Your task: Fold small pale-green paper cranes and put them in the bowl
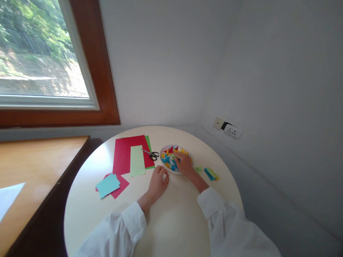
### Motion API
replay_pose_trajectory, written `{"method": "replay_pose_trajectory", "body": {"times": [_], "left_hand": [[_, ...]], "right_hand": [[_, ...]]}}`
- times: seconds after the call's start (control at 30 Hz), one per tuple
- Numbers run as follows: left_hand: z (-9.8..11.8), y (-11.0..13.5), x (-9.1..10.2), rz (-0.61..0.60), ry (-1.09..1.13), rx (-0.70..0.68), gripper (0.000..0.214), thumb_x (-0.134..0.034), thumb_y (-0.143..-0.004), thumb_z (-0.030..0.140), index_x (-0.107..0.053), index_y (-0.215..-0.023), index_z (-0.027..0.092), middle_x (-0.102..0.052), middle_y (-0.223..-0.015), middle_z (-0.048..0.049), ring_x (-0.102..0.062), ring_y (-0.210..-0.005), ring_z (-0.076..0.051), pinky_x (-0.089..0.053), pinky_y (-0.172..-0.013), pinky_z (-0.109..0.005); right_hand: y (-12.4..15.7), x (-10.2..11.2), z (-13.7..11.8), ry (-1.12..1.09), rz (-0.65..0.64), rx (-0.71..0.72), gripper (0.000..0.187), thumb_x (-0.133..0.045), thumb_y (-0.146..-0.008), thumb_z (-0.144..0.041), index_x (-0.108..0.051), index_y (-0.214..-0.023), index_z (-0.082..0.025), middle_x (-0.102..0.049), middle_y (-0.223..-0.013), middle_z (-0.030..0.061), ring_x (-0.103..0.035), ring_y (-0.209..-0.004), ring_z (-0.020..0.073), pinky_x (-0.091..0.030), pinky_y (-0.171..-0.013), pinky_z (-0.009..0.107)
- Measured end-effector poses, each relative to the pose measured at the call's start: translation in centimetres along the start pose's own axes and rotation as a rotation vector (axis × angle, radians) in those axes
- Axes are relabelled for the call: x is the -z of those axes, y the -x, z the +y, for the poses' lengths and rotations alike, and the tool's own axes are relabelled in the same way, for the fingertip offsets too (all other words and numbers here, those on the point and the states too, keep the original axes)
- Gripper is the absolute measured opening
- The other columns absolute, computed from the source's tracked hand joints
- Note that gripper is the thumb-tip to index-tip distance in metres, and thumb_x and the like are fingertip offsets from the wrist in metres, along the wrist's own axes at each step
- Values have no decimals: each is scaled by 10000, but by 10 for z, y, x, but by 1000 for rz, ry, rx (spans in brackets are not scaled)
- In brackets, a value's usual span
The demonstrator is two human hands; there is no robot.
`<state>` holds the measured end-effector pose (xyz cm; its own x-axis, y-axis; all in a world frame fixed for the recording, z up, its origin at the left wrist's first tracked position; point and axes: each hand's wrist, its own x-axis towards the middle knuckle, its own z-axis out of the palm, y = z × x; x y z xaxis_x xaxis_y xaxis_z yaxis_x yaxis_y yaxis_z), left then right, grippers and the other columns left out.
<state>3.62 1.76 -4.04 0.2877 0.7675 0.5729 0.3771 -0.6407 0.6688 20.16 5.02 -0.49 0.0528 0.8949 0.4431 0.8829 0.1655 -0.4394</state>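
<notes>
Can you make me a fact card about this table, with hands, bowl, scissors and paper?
Right hand: over the white bowl, grip unclear
Left hand: beside the bowl's near edge
Bowl contents: small colorful paper shapes
Scissors: black-handled, partly on the red sheet
Small paper stack: light blue atop pinkish red
Right of bowl: blue and yellow strips

The right hand [184, 164] covers some paper pieces [166, 159] in the bowl [171, 172]; whether it grips one is unclear. A red sheet [122, 153] mostly hides a green sheet [148, 142]. The bottom edge crops the round desk [174, 221].
</notes>
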Motion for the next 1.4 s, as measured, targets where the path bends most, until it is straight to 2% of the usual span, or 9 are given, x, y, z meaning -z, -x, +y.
{"method": "replay_pose_trajectory", "body": {"times": [0.1, 0.2, 0.3, 0.4, 0.63, 0.8, 1.03, 1.2, 1.4], "left_hand": [[1, 0, 0, 4, 2, 8, 149, -477, -713, 66, -483, -764, 205, -519, -903, -48, -540, -884, -175, -477, -812, -347], [3, -1, 2, 13, 7, 15, 127, -462, -741, 83, -473, -775, 205, -529, -1038, -77, -543, -993, -188, -463, -872, -369], [4, -1, 2, 15, 9, 31, 103, -457, -760, 106, -471, -780, 207, -497, -1194, -97, -509, -1114, -210, -437, -933, -399], [3, -1, 1, -8, -1, 43, 94, -448, -771, 121, -478, -789, 208, -486, -1225, -102, -507, -1129, -222, -432, -946, -426], [-5, 0, -3, -32, -36, 59, 116, -450, -763, 121, -506, -823, 203, -478, -1195, -105, -511, -1110, -229, -441, -935, -423], [-8, 1, -4, -33, -49, 56, 138, -452, -745, 96, -507, -818, 200, -481, -1158, -102, -511, -1091, -223, -440, -938, -409], [-4, 0, -1, -7, -110, 32, 219, -435, -761, 88, -535, -916, 206, -425, -1256, -101, -442, -1185, -239, -399, -989, -440], [-2, 0, -1, -25, -142, -8, 301, -442, -757, 77, -542, -1010, 206, -408, -1296, -101, -404, -1214, -248, -376, -1012, -453], [-2, -1, -1, -12, -163, -6, 308, -454, -741, 56, -551, -996, 200, -402, -1295, -99, -392, -1209, -263, -376, -997, -485]], "right_hand": [[-3, 9, 0, 7, -3, 16, 326, -426, -839, -218, -638, -1086, -223, -635, -1175, 47, -533, -1130, 201, -327, -968, 390], [-9, 32, 10, 21, 46, 6, 339, -389, -864, -247, -623, -1107, -217, -616, -1203, 53, -515, -1151, 200, -318, -982, 402], [-7, 59, 33, 55, 132, -37, 335, -376, -872, -267, -630, -1081, -200, -637, -1158, 60, -534, -1121, 183, -336, -990, 375], [10, 73, 60, 88, 120, -99, 309, -418, -842, -234, -640, -1047, -175, -648, -1125, 79, -547, -1097, 195, -369, -971, 380], [49, 67, 91, 143, 16, -196, 234, -507, -794, -221, -680, -950, -200, -674, -1051, 67, -606, -1003, 187, -442, -880, 336], [49, 66, 96, 165, -11, -266, 226, -504, -792, -197, -688, -923, -191, -704, -959, 53, -651, -815, 160, -451, -824, 307], [43, 64, 93, 228, -1, -349, 232, -484, -809, -234, -701, -890, -208, -702, -992, 64, -622, -939, 225, -401, -836, 375], [43, 66, 88, 225, -5, -345, 195, -537, -781, -274, -710, -847, -212, -715, -908, 59, -634, -817, 204, -405, -781, 343], [50, 69, 89, 152, 4, -300, 134, -565, -713, -154, -694, -701, -189, -703, -738, 33, -606, -678, 148, -417, -672, 256]]}}
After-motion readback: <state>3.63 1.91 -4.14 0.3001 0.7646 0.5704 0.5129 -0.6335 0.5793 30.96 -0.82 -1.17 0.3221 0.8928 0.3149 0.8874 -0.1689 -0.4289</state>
